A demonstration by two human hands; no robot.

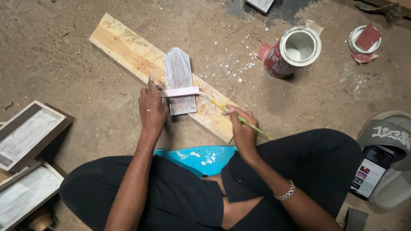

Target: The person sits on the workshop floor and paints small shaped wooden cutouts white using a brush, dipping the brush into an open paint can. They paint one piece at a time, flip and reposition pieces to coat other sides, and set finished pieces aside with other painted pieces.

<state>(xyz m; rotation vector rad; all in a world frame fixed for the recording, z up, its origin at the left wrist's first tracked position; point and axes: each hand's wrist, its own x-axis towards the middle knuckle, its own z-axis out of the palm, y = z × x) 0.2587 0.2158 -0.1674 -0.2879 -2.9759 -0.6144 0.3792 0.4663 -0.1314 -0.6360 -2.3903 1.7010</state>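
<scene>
A small wooden piece [178,78] with a pointed top and a cross bar, coated in whitish paint, lies on a long pale plank [128,48] on the dirt floor. My left hand [151,108] presses on the left end of the cross bar. My right hand [243,130] grips a thin yellow-green paintbrush [234,114], and its tip touches the right end of the cross bar. An open can of white paint [294,50] stands tilted on the floor to the upper right.
The can's lid [362,39] lies at the far right with a red scrap on it. Two painted wooden frames [26,137] sit at the left. A phone [369,172] rests on a grey sandal [390,136] at the right. A blue stool [200,157] is under me.
</scene>
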